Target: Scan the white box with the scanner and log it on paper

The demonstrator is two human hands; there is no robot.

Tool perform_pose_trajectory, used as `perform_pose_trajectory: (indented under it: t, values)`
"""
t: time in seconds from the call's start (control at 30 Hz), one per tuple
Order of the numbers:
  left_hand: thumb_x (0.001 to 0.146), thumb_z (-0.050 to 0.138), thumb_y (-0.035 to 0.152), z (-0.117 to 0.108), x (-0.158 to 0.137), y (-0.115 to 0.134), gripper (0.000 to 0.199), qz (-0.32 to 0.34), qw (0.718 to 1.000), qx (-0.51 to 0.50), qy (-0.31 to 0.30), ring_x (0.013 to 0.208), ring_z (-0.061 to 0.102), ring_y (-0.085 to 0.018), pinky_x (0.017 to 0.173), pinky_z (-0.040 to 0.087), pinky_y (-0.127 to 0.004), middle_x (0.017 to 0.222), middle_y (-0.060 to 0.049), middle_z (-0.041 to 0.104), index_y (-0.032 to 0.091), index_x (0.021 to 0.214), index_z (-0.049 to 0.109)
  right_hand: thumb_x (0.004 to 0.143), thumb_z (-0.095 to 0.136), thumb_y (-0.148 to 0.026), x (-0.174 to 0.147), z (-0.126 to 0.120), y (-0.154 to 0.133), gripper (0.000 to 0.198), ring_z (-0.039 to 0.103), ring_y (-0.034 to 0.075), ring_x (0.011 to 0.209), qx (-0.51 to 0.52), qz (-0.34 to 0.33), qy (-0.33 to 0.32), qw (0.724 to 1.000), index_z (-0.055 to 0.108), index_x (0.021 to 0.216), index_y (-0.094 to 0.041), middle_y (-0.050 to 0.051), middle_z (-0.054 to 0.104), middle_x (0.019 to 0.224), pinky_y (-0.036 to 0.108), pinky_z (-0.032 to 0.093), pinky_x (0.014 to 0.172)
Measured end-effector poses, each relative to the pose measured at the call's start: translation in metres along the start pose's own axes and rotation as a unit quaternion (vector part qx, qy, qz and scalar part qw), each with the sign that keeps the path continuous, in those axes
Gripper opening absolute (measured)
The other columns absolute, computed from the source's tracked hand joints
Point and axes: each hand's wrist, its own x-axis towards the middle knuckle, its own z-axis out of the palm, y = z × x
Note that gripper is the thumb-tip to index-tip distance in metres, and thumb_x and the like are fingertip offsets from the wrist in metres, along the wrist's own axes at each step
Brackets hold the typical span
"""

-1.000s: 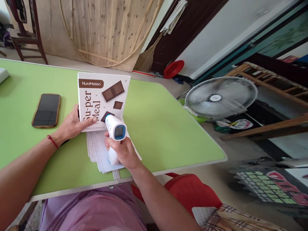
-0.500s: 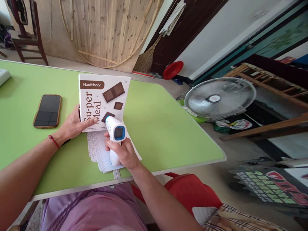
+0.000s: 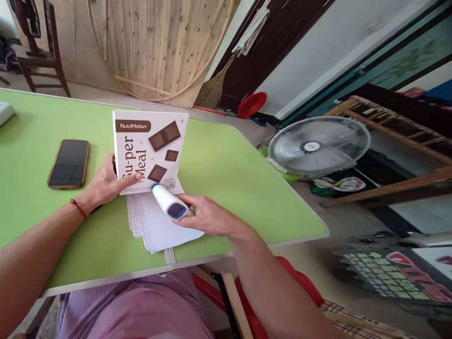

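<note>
My left hand [image 3: 111,179] grips the lower left edge of a white box [image 3: 164,155] marked NutriMotion, with brown chocolate pieces printed on its front. The thumb lies across the box's face; the other fingers are behind it. In my right hand [image 3: 205,214] is a white and blue infrared thermometer [image 3: 167,201], turned sideways, its blue tip close to the bottom of the box. Whether the tip touches the box I cannot tell. Sheets of paper [image 3: 158,230] with rows of small print lie under the thermometer. A dark phone [image 3: 68,162] rests left of my left hand.
The green table [image 3: 247,188] ends at a pale edge near my body. A white object [image 3: 5,113] sits at its far left. A large fan [image 3: 318,146] stands beyond the right side, and a red chair [image 3: 296,278] is under my right forearm.
My right hand has swung to the right and tipped the thermometer from upright to sideways. More of the box front and the papers now shows. My left hand and the box have barely shifted.
</note>
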Motion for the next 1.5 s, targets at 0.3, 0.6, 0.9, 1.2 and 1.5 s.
perform_pose_trajectory:
  t: [0.3,0.6,0.9,1.2,1.5]
  values:
    - [0.073,0.078,0.069,-0.004,-0.002,0.003,0.076,-0.018,1.000,0.012,-0.003,0.124,0.059,-0.040,0.101,0.052,-0.062,0.120,-0.014,0.065,0.022,0.126,0.051,0.080,0.074,-0.034,0.023,-0.043,0.070,0.052,0.063,0.026,0.100,-0.305,-0.040,0.072,0.949,0.069,0.130,-0.023,0.010,0.070,0.102,0.040,0.047,0.093]
    - [0.069,0.082,0.067,0.000,-0.002,0.001,0.077,-0.041,0.998,-0.021,0.031,0.117,0.062,-0.037,0.100,0.052,-0.062,0.124,-0.015,0.063,0.021,0.121,0.049,0.087,0.060,-0.023,-0.001,-0.036,0.021,0.023,0.063,0.029,0.097,-0.311,-0.099,0.174,0.929,0.075,0.104,-0.020,0.013,0.071,0.104,0.045,0.049,0.089]
    - [0.067,0.087,0.058,-0.010,0.006,-0.004,0.074,0.001,0.985,-0.064,0.157,0.117,0.062,-0.030,0.105,0.051,-0.054,0.123,-0.010,0.063,0.022,0.116,0.044,0.099,0.044,-0.007,0.074,0.045,-0.081,0.029,0.062,0.021,0.085,-0.410,-0.200,-0.008,0.890,0.070,0.106,-0.014,0.013,0.070,0.098,0.033,0.041,0.073]
    - [0.069,0.085,0.061,-0.011,0.009,-0.015,0.074,0.020,0.981,-0.027,0.192,0.114,0.061,-0.030,0.102,0.052,-0.053,0.119,-0.008,0.061,0.023,0.119,0.047,0.091,0.048,-0.014,0.081,0.039,-0.055,0.021,0.055,0.017,0.075,-0.293,-0.345,0.026,0.891,0.066,0.083,-0.020,0.005,0.066,0.079,0.031,0.040,0.071]
    - [0.071,0.082,0.059,-0.003,0.006,-0.017,0.080,0.022,0.996,0.049,0.065,0.134,0.049,-0.041,0.115,0.039,-0.061,0.136,-0.015,0.052,0.021,0.132,0.046,0.074,0.060,-0.036,0.049,0.046,0.004,0.016,0.043,0.009,0.053,0.185,-0.106,0.174,0.961,0.057,0.078,-0.020,-0.003,0.055,0.063,0.024,0.036,0.052]
